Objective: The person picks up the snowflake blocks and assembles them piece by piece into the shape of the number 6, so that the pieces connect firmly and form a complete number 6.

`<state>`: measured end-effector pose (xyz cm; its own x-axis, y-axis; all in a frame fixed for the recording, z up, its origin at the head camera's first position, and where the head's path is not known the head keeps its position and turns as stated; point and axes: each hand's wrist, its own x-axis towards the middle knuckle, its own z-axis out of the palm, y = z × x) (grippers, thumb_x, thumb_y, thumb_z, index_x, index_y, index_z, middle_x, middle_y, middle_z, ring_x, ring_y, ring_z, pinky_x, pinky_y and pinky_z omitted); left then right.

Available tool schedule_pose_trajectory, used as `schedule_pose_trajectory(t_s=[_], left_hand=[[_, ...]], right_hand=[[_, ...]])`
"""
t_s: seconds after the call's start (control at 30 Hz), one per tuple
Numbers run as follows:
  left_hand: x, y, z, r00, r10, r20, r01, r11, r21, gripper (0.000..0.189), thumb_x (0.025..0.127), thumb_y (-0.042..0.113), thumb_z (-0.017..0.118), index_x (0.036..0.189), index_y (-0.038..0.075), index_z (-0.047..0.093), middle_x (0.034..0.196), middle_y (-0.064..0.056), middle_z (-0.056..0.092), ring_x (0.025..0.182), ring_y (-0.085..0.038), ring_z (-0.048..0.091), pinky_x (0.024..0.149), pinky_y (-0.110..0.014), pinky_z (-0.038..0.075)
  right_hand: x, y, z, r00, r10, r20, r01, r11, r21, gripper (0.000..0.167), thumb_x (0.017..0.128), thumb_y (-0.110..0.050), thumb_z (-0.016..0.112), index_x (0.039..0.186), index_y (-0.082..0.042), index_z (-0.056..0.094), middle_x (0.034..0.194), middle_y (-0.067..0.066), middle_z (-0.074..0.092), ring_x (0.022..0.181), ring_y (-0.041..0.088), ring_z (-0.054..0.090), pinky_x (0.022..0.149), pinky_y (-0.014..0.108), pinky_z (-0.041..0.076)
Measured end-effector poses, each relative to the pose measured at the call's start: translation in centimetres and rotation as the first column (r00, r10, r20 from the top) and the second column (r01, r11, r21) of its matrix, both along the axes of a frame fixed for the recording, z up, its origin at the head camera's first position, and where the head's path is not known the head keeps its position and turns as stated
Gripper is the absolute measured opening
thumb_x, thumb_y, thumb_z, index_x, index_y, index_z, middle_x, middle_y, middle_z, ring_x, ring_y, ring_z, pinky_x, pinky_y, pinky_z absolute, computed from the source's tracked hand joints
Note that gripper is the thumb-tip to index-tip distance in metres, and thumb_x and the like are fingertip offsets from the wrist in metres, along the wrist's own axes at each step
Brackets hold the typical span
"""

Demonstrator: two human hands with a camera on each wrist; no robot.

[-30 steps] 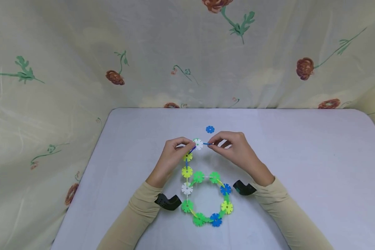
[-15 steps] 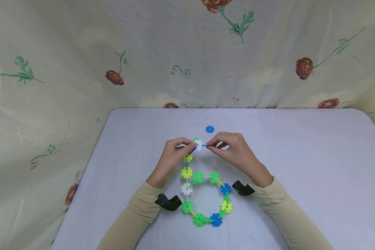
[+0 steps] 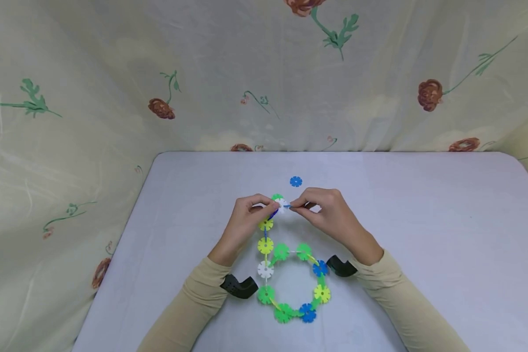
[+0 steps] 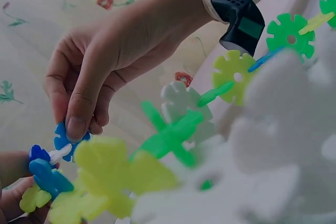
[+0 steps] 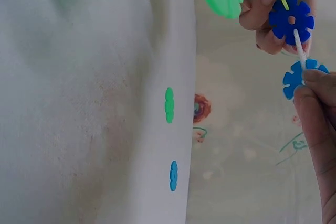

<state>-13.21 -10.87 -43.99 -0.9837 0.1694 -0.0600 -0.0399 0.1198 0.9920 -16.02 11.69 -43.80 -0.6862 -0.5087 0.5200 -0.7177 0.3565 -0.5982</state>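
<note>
My left hand [image 3: 246,222] pinches the free end of a chain of notched plastic interlocking discs, around a dark blue disc [image 5: 281,19]. A white disc [image 3: 281,204] stands out from that dark blue one. Between thumb and forefinger, my right hand [image 3: 332,210] pinches a light blue disc [image 5: 290,81] on edge against the white disc. They meet at the rim; how deep the slots engage I cannot tell. Below, the chain runs through yellow discs [image 3: 265,245] into a ring of green [image 3: 266,294], blue, yellow and white discs.
A loose blue disc [image 3: 296,181] lies on the white-covered table [image 3: 422,220] beyond the hands. A green disc [image 5: 169,105] lies near it, partly hidden in the head view. Dark wrist cameras [image 3: 239,287] sit on both wrists. A flowered curtain [image 3: 211,73] hangs behind.
My right hand has moved slightly left and down, bringing the light blue disc closer against the white one. The chain and ring have shifted slightly right and down.
</note>
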Motion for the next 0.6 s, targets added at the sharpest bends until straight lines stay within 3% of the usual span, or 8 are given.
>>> schedule_pose_trajectory(t_s=[0.37, 0.5, 0.6], left_hand=[[-0.06, 0.16, -0.24, 0.999, 0.025, 0.045, -0.024, 1.0, -0.009, 0.018, 0.1, 0.019, 0.07, 0.098, 0.002, 0.072, 0.097, -0.009, 0.073, 0.08, -0.019, 0.066, 0.072, -0.025, 0.05], [-0.06, 0.23, -0.2, 0.999, 0.026, 0.046, -0.026, 1.0, -0.013, 0.023, 0.1, 0.021, 0.069, 0.102, -0.002, 0.071, 0.103, -0.018, 0.071, 0.078, -0.016, 0.064, 0.072, -0.026, 0.049], [-0.05, 0.25, -0.12, 0.999, 0.03, 0.041, -0.03, 0.999, -0.011, 0.027, 0.1, 0.022, 0.07, 0.104, -0.005, 0.07, 0.107, -0.023, 0.069, 0.08, -0.021, 0.065, 0.072, -0.026, 0.05]], right_hand=[[0.03, -0.17, 0.0, 1.0, 0.003, 0.002, -0.003, 1.0, -0.018, 0.014, 0.086, 0.0, 0.081, 0.095, -0.01, 0.08, 0.091, 0.002, 0.078, 0.078, 0.012, 0.074, 0.07, 0.026, 0.062], [0.07, -0.2, 0.07, 1.0, -0.005, 0.017, 0.005, 1.0, -0.021, 0.013, 0.087, -0.002, 0.081, 0.097, -0.011, 0.079, 0.094, 0.001, 0.079, 0.08, 0.012, 0.074, 0.069, 0.026, 0.062], [0.0, -0.07, 0.02, 0.999, 0.0, 0.032, 0.001, 0.999, -0.038, 0.016, 0.087, -0.003, 0.082, 0.101, -0.01, 0.079, 0.097, 0.002, 0.079, 0.081, 0.012, 0.074, 0.069, 0.026, 0.062]])
